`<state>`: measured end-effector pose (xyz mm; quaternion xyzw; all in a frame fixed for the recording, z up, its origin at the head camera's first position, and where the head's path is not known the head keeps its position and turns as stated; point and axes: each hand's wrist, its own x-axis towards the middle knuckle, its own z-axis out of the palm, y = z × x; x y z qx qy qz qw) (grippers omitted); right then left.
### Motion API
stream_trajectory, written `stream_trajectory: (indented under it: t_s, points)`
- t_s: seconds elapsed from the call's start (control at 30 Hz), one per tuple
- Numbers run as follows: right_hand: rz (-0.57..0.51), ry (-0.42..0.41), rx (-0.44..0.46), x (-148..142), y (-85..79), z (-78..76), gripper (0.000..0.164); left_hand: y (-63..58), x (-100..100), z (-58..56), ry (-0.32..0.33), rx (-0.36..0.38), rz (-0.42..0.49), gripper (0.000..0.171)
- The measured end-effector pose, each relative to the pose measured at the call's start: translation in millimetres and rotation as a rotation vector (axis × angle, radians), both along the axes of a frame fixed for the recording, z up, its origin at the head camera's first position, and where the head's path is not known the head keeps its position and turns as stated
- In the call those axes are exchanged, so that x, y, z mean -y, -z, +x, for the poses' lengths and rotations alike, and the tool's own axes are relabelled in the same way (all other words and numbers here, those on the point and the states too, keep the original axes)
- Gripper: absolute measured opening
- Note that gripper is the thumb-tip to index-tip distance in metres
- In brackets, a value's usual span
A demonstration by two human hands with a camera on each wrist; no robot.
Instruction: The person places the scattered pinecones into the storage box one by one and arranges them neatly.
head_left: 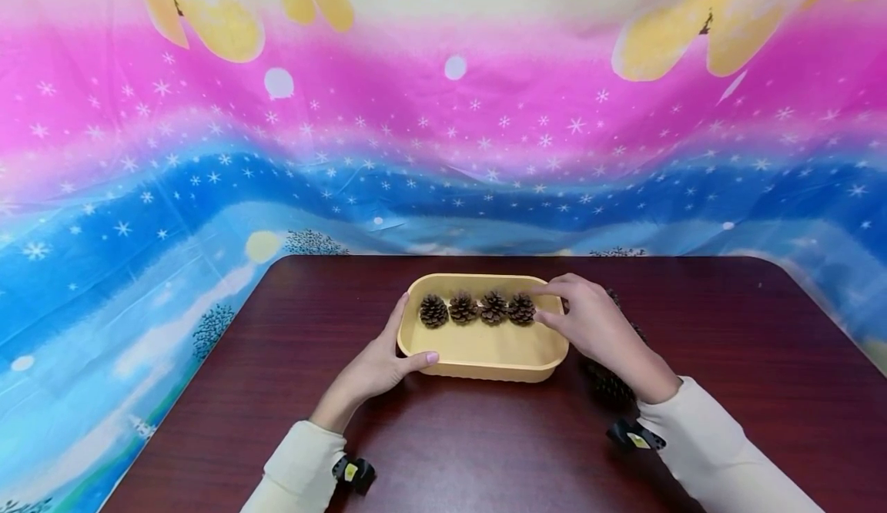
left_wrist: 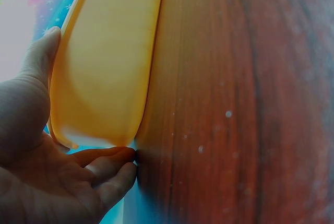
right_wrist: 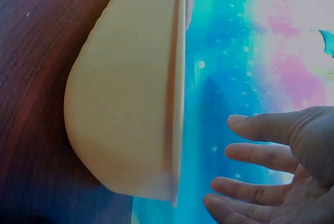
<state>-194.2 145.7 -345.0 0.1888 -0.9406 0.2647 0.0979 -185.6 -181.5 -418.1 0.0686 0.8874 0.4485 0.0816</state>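
Observation:
A yellow plastic basin (head_left: 485, 351) stands on the table, with several brown pinecones (head_left: 463, 308) in a row along its far side. My left hand (head_left: 377, 363) grips the basin's left end, thumb over the front rim and fingers along the outer wall. In the left wrist view its fingertips (left_wrist: 125, 155) sit low by the table. Over the right end is my right hand (head_left: 589, 320), its fingers apart and close to the rightmost pinecone (head_left: 521, 309). The right wrist view shows nothing between those spread fingers (right_wrist: 255, 153).
More pinecones (head_left: 610, 383) lie on the table right of the basin, partly hidden under my right forearm. The dark red wooden table (head_left: 457, 444) meets a patterned cloth backdrop (head_left: 430, 135) at its far edge.

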Motion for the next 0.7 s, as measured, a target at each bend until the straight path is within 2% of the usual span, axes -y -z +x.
stream_trajectory:
  t_s: [0.37, 0.7]
  points:
    - [-0.014, 0.011, -0.028, -14.3, -7.3, 8.0, 0.032, 0.3, 0.2, -1.1, 0.013, -0.013, 0.006, 0.115]
    - [-0.007, 0.033, 0.005, -29.6, -10.2, 10.6, 0.033, -0.4, 0.1, -0.2, 0.017, -0.016, 0.016, 0.115]
